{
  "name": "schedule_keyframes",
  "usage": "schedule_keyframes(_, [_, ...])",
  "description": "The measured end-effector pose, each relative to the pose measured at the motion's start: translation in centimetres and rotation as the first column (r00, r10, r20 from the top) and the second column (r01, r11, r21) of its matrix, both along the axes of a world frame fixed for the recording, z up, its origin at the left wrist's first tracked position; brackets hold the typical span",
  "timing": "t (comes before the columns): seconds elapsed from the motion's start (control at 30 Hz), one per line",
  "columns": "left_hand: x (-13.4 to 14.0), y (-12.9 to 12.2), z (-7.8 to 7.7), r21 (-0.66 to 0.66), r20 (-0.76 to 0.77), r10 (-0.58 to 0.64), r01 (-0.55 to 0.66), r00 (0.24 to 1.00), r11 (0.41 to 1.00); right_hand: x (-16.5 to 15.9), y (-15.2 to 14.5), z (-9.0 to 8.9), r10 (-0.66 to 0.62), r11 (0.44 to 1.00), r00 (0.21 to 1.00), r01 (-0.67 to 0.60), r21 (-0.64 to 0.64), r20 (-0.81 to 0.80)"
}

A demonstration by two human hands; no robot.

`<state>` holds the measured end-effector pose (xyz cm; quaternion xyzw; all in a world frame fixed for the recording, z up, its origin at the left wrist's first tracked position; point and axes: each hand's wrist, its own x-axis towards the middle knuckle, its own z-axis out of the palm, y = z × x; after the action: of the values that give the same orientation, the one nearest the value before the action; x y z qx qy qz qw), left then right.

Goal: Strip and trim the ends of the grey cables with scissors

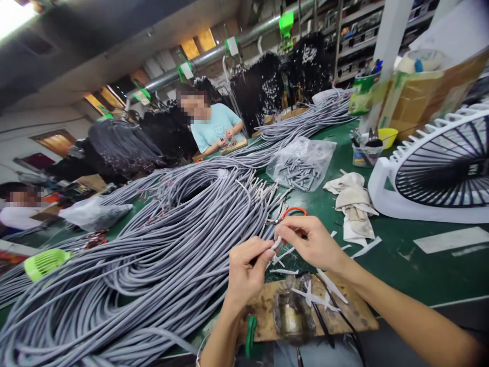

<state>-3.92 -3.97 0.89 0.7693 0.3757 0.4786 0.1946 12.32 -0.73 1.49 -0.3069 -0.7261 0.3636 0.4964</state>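
**Cable end held between two hands above a wooden board**

At the lower edge, a wooden board [346, 311] is seen, cut off in part by the frame; a murky lump on it cannot be made out. A green clamp [250, 329] is fixed at its left end, and white strips [317, 298] are scattered over it.

Just above the board, the left hand [246, 270] is closed around a grey cable end [275, 243], and the same end is pinched by the fingertips of the right hand [311, 242]. What is done at the tip is hidden by the fingers.

Behind the hands, orange-handled cutters [286, 214] are half buried under a great pile of grey cables [153, 244] spread over the green table [401, 255]. Further back lie a plastic bag of small parts [301, 165], folded cloths [353, 196] and a white fan [439, 168], cropped at the right. Two other people are seated in the distance among racks of dark cable bundles.
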Motion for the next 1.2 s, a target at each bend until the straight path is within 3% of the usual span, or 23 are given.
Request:
schedule_keyframes(0.1, [0.1,-0.2,0.4,0.064,0.015,0.072,-0.072,0.997,0.995,-0.5,-0.3,-0.3,-0.005,1.0,0.998,0.005,0.012,0.062])
schedule_keyframes(0.2, [0.5,0.0,0.4,0.112,-0.074,0.184,-0.175,0.98,0.978,-0.8,-0.9,-0.3,-0.059,0.99,0.997,0.053,0.134,0.041])
schedule_keyframes(0.3, [0.8,0.0,0.0,0.213,-0.222,0.141,-0.093,0.965,0.973,-0.8,-0.9,-0.5,-0.135,0.974,0.991,0.128,0.185,0.023])
schedule_keyframes(0.37, [0.9,-0.1,-0.4,0.271,-0.264,0.083,-0.008,0.961,0.963,-0.7,-0.4,-0.6,-0.129,0.991,0.991,0.127,0.046,0.045])
schedule_keyframes(0.43, [0.8,-0.1,-0.5,0.311,-0.225,0.067,0.006,0.972,0.951,-0.7,0.1,-0.8,0.006,0.982,1.0,-0.001,-0.19,0.026])
schedule_keyframes(0.5, [0.7,0.0,-0.5,0.31,-0.123,0.163,-0.118,0.979,0.943,-0.8,0.2,-1.0,0.226,0.9,0.973,-0.224,-0.375,-0.04])
schedule_keyframes(0.57, [0.5,0.1,-0.2,0.232,-0.029,0.307,-0.293,0.951,0.928,-1.1,-0.2,-0.9,0.36,0.843,0.931,-0.352,-0.407,-0.061])
schedule_keyframes(0.63, [0.4,0.2,0.0,0.105,0.006,0.372,-0.37,0.928,0.923,-1.4,-0.8,-0.8,0.266,0.923,0.964,-0.254,-0.29,0.004])
schedule_keyframes(0.7, [0.3,0.2,0.2,0.011,0.01,0.328,-0.328,0.945,0.945,-1.4,-1.3,-0.6,-0.02,0.997,0.999,0.023,-0.079,0.028])
schedule_keyframes(0.77, [0.3,0.1,0.2,-0.028,-0.019,0.258,-0.258,0.966,0.966,-1.1,-1.4,-0.4,-0.211,0.973,0.977,0.21,0.1,0.007])
schedule_keyframes(0.87, [0.1,0.0,0.0,0.015,-0.119,0.188,-0.188,0.975,0.982,-0.5,-1.2,-0.1,-0.21,0.945,0.978,0.2,0.259,0.01])
schedule_keyframes(0.93, [-0.1,0.2,-0.2,0.072,-0.208,0.164,-0.152,0.964,0.986,-0.2,-0.8,-0.1,-0.231,0.942,0.971,0.209,0.264,0.055])
schedule_keyframes(1.0, [-0.3,0.3,-0.2,0.097,-0.292,0.116,-0.091,0.949,0.991,0.2,-0.2,-0.3,-0.191,0.977,0.973,0.176,0.122,0.129])
schedule_keyframes(1.07, [-0.3,0.3,-0.2,0.061,-0.294,0.04,-0.023,0.955,0.998,0.5,0.6,-0.5,0.019,0.984,0.991,0.005,-0.18,0.13])
schedule_keyframes(1.13, [-0.2,0.1,-0.1,-0.015,-0.176,-0.003,0.001,0.984,1.0,0.5,1.1,-0.7,0.256,0.858,0.967,-0.238,-0.456,-0.023])
schedule_keyframes(1.17, [-0.1,0.1,-0.1,-0.067,-0.089,0.01,-0.016,0.996,0.998,0.3,1.2,-0.7,0.31,0.795,0.945,-0.319,-0.516,-0.106])
schedule_keyframes(1.2, [0.1,0.1,-0.1,-0.13,-0.001,0.049,-0.048,0.999,0.99,0.1,1.1,-0.8,0.321,0.775,0.935,-0.352,-0.524,-0.154])
